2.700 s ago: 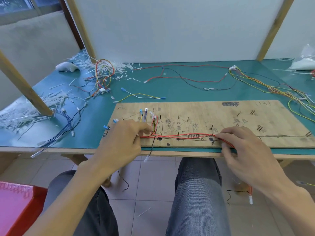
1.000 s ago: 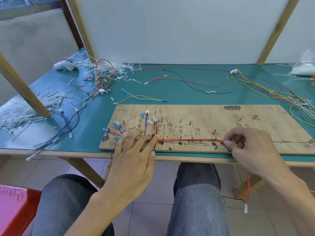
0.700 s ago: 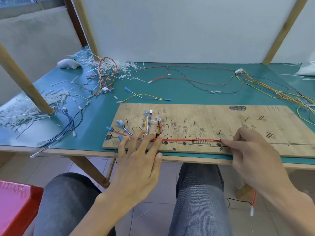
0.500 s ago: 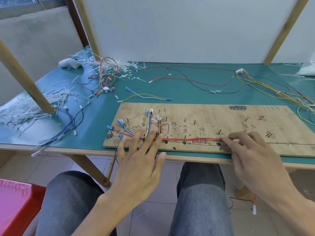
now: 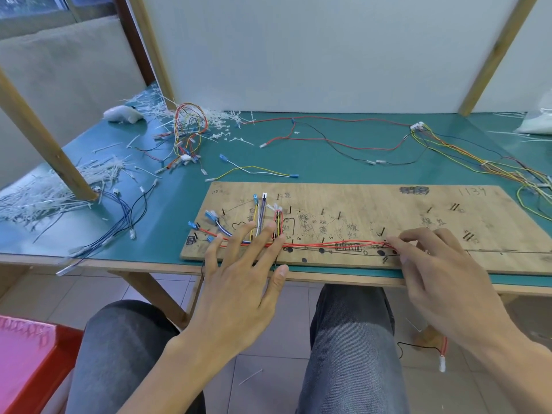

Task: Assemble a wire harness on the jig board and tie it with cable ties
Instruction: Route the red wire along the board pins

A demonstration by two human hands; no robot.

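A wooden jig board (image 5: 373,204) with nails and pen marks lies on the green table. A bundle of red wires (image 5: 325,244) runs along its front edge between nails. Short coloured wire branches with blue and white connectors (image 5: 260,210) fan out at the board's left end. My left hand (image 5: 245,264) lies flat with straight spread fingers pressing the wires at the left end. My right hand (image 5: 433,258) touches the red wires near a nail with its fingertips; a red and black wire end (image 5: 441,355) hangs below the table edge.
Piles of white cable ties (image 5: 44,195) lie at the left and back of the table. Loose wire harnesses (image 5: 188,135) and a long multicoloured harness (image 5: 478,159) lie behind the board. Blue wires (image 5: 119,222) lie left. A red stool (image 5: 30,363) stands low left.
My left hand went from pinching the wires to lying flat with spread fingers on them. My right hand slid slightly along the red wires and loosened its fingers.
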